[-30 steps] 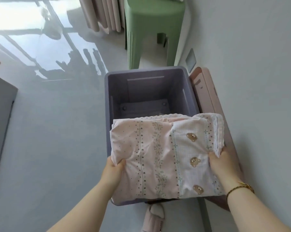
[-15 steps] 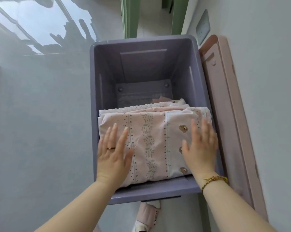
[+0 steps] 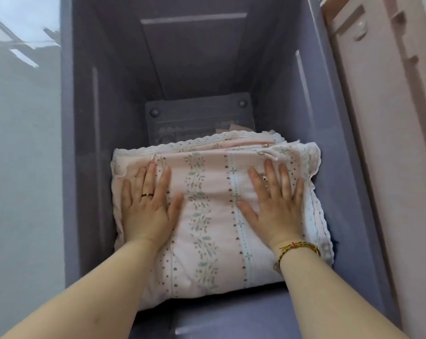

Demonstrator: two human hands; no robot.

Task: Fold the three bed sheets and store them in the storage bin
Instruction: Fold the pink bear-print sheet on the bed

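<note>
Sheet, seemingly deeper, beneath flat hands

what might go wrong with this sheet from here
The left hand and right hand press flat on the folded sheet, so nothing holds its layers; the fanned far edge may slip apart on release. Its lace side bunches against the right wall of the storage bin and might crease or unfold.
</note>
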